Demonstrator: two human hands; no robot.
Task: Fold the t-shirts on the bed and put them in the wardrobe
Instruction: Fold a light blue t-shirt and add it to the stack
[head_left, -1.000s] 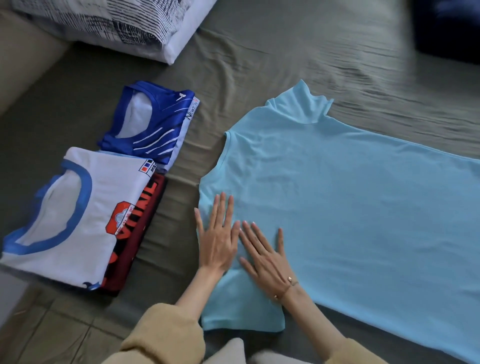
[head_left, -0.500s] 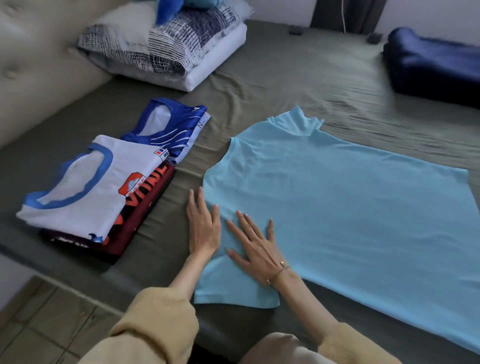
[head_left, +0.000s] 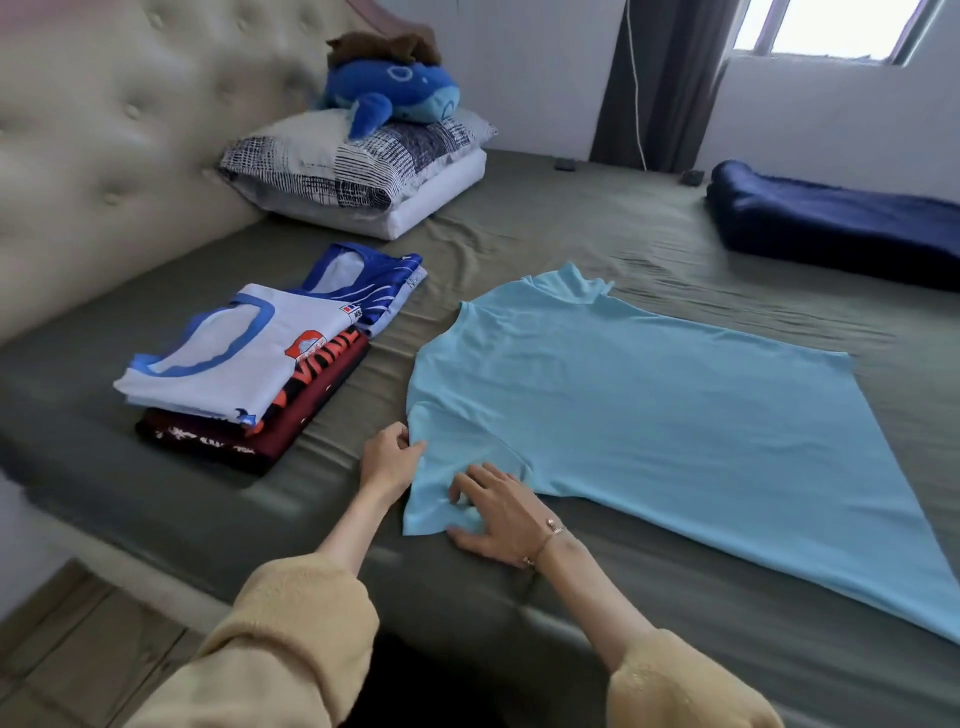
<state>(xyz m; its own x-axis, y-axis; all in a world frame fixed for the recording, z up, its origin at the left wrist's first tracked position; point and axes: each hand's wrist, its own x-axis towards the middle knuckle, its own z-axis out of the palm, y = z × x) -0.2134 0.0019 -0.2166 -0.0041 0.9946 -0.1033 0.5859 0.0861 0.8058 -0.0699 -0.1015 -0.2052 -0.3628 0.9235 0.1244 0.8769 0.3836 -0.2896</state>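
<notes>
Fingers of the left hand (head_left: 388, 460) curl and pinch the edge of the light blue t-shirt (head_left: 623, 415) at the shoulder seam, while the right hand (head_left: 498, 512) rests on the near sleeve with its fingers bent and bunching the cloth under them. That shirt lies spread flat on the olive-green bed sheet (head_left: 519, 223), neck toward the headboard, hem running off to the right. Just left of it, apart from it, sits a stack of folded shirts: a white t-shirt with blue collar trim (head_left: 234, 358) on top, with a red-orange badge and a small label whose letters look like "MS" but are too small to read surely. Beneath it a dark red t-shirt (head_left: 291, 415) shows large orange letters, partly covered, of which only something like "VINE" can be made out. Behind the stack, touching it, lies a folded blue jersey (head_left: 374, 283) with white streaks. Farther back 2 pillows (head_left: 363, 171) are piled against the tufted beige headboard (head_left: 104, 130), with a blue plush toy (head_left: 395, 93) on top. A dark blue folded blanket (head_left: 841, 223) lies at the far right of the bed. Both forearms wear tan sleeves (head_left: 291, 639), and a thin bracelet (head_left: 545, 540) circles the right wrist.
</notes>
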